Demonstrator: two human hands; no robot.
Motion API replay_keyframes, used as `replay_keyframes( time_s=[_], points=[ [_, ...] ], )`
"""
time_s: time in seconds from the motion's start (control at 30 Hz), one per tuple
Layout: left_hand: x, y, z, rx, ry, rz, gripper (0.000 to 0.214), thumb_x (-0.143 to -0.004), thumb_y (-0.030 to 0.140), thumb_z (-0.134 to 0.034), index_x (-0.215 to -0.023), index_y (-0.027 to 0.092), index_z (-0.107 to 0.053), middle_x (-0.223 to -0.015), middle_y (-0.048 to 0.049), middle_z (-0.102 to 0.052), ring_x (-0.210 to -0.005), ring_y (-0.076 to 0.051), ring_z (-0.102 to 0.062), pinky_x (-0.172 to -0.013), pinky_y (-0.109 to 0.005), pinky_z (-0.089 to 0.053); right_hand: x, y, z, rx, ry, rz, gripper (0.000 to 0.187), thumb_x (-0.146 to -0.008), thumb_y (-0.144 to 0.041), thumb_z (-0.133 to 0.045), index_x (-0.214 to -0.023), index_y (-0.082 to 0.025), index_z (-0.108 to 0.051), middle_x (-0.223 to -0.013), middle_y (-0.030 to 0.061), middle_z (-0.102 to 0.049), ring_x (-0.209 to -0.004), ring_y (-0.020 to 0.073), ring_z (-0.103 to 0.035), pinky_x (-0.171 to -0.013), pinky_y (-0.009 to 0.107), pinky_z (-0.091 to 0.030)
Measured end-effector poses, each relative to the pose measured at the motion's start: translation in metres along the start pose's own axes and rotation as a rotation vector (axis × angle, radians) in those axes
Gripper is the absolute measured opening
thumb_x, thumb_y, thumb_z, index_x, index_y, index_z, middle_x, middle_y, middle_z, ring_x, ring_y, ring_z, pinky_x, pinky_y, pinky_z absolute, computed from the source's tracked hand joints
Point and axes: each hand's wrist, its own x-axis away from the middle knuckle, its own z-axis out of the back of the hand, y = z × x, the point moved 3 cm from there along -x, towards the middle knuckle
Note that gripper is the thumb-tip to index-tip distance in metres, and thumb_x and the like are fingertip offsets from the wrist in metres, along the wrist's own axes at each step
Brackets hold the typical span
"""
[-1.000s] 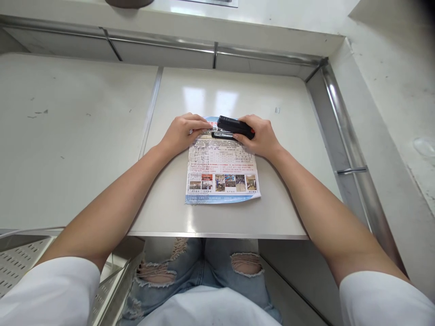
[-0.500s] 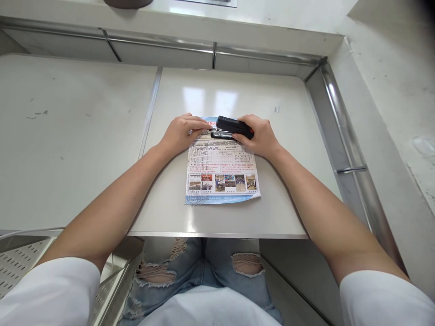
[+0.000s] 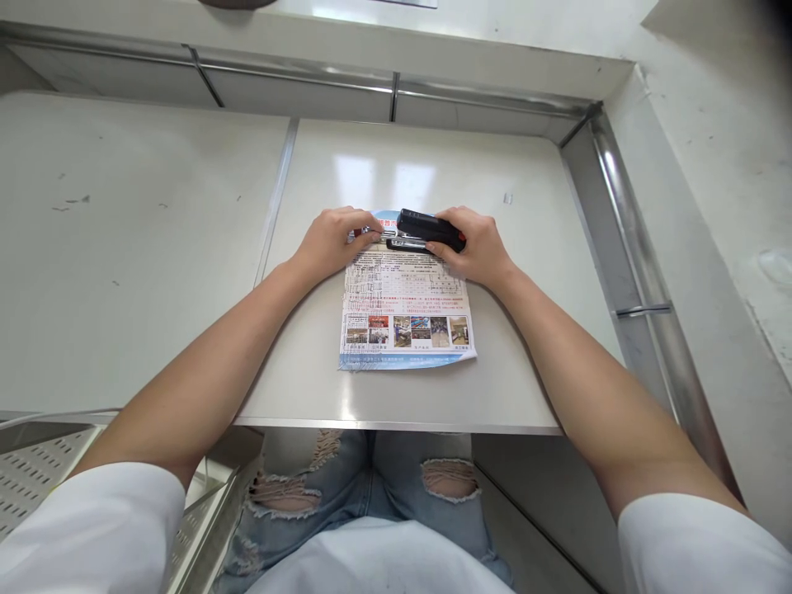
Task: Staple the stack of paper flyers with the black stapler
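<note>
A black stapler [image 3: 426, 229] lies over the upper part of a printed paper sheet [image 3: 412, 285], its top arm raised a little from the base. My right hand [image 3: 476, 241] wraps round its right end, thumb along the lower side. From the left end of the stapler a shiny metal strip sticks out. My left hand [image 3: 340, 241] pinches there with thumb and fingertips, which partly cover the metal. Something small and reddish shows between these fingers, too small to name. Many staples or staple-like marks run down the left side of the paper.
The white table [image 3: 520, 363] has a seam strip [image 3: 278, 181] left of the paper. A small clear scrap [image 3: 508, 198] lies at the back right. Metal rails [image 3: 631, 214] border the back and right sides. A perforated white rack [image 3: 43, 470] stands below at the lower left.
My left fingers have curled and parted slightly from the thumb, showing more metal between them. My right hand and the stapler stay nearly in place; the view has shifted slightly.
</note>
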Motion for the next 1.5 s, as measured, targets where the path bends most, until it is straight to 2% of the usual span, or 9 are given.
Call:
replay_keyframes(
  time_s=[0.23, 0.47, 0.6, 0.77, 0.93, 1.1, 1.17, 1.37, 1.5],
  points=[
    [0.000, -0.002, -0.002, 0.006, 0.012, -0.022, 0.016, -0.102, 0.028, -0.066, -0.105, 0.022, -0.080, -0.101, -0.0049, -0.080, -0.087, -0.021, -0.069, -0.086, -0.039, -0.054, 0.000, 0.000, 0.000, -0.003, 0.012, 0.008, 0.056, -0.098, -0.077, -0.065, -0.117, -0.025, -0.072, -0.101, 0.0101, -0.075, -0.091, 0.0315, -0.067, -0.081, 0.049, -0.056],
    [0.001, -0.002, -0.002, -0.003, 0.017, -0.050, 0.016, -0.102, 0.029, -0.065, -0.103, 0.022, -0.079, -0.104, -0.0052, -0.082, -0.088, -0.021, -0.071, -0.084, -0.037, -0.056, -0.001, 0.001, 0.001, -0.026, 0.035, 0.006, 0.048, -0.098, -0.069, -0.067, -0.116, -0.025, -0.072, -0.101, 0.0098, -0.075, -0.092, 0.0313, -0.067, -0.083, 0.049, -0.058],
    [0.002, 0.001, 0.001, 0.023, 0.014, -0.070, 0.021, -0.105, 0.032, -0.062, -0.105, 0.023, -0.080, -0.115, -0.0059, -0.084, -0.092, -0.020, -0.073, -0.083, -0.035, -0.057, 0.000, 0.003, 0.010, -0.098, 0.108, -0.041, 0.039, -0.095, -0.060, -0.074, -0.115, -0.027, -0.073, -0.100, 0.0077, -0.074, -0.094, 0.0302, -0.067, -0.084, 0.049, -0.059],
    [0.002, 0.006, 0.004, 0.079, 0.015, -0.102, 0.025, -0.107, 0.025, -0.056, -0.110, 0.024, -0.080, -0.123, -0.0061, -0.083, -0.102, -0.021, -0.076, -0.087, -0.036, -0.060, 0.003, 0.005, 0.021, -0.295, 0.227, -0.136, 0.031, -0.089, -0.053, -0.080, -0.108, -0.029, -0.076, -0.100, 0.0043, -0.074, -0.093, 0.0280, -0.070, -0.088, 0.049, -0.061],
    [0.003, 0.004, 0.003, 0.122, 0.007, -0.196, 0.025, -0.105, 0.019, -0.056, -0.110, 0.026, -0.079, -0.120, -0.0058, -0.079, -0.100, -0.020, -0.074, -0.084, -0.036, -0.061, 0.005, 0.004, 0.024, -0.413, 0.259, -0.165, 0.035, -0.084, -0.057, -0.084, -0.104, -0.029, -0.077, -0.095, 0.0030, -0.072, -0.093, 0.0275, -0.070, -0.089, 0.048, -0.063],
    [0.003, 0.000, 0.003, 0.130, 0.104, -0.219, 0.019, -0.103, 0.019, -0.063, -0.108, 0.030, -0.078, -0.120, -0.0053, -0.071, -0.101, -0.021, -0.071, -0.083, -0.039, -0.061, 0.006, 0.004, 0.026, -0.448, 0.290, -0.111, 0.043, -0.082, -0.068, -0.086, -0.104, -0.032, -0.079, -0.093, 0.0029, -0.069, -0.091, 0.0271, -0.067, -0.089, 0.050, -0.062],
    [0.003, 0.001, 0.002, 0.114, 0.092, -0.190, 0.017, -0.104, 0.021, -0.065, -0.106, 0.032, -0.078, -0.122, -0.0059, -0.069, -0.102, -0.023, -0.070, -0.085, -0.041, -0.061, 0.005, 0.001, 0.026, -0.426, 0.267, -0.121, 0.050, -0.081, -0.075, -0.084, -0.105, -0.032, -0.078, -0.094, 0.0035, -0.069, -0.091, 0.0281, -0.067, -0.088, 0.050, -0.062],
    [0.003, 0.012, -0.001, 0.121, -0.099, -0.115, 0.011, -0.102, 0.039, -0.074, -0.097, 0.032, -0.080, -0.124, -0.0092, -0.068, -0.108, -0.026, -0.070, -0.090, -0.045, -0.064, 0.001, -0.023, 0.019, -0.387, 0.062, -0.104, 0.063, -0.082, -0.086, -0.077, -0.108, -0.029, -0.078, -0.097, 0.0057, -0.072, -0.089, 0.0277, -0.066, -0.085, 0.048, -0.058],
    [0.004, 0.015, 0.000, 0.145, -0.116, -0.130, 0.015, -0.102, 0.041, -0.073, -0.094, 0.031, -0.078, -0.122, -0.0087, -0.068, -0.108, -0.026, -0.070, -0.091, -0.044, -0.065, 0.000, -0.030, 0.015, -0.386, 0.018, -0.071, 0.065, -0.084, -0.087, -0.075, -0.112, -0.028, -0.077, -0.099, 0.0055, -0.072, -0.089, 0.0268, -0.067, -0.084, 0.044, -0.057]
  ],
)
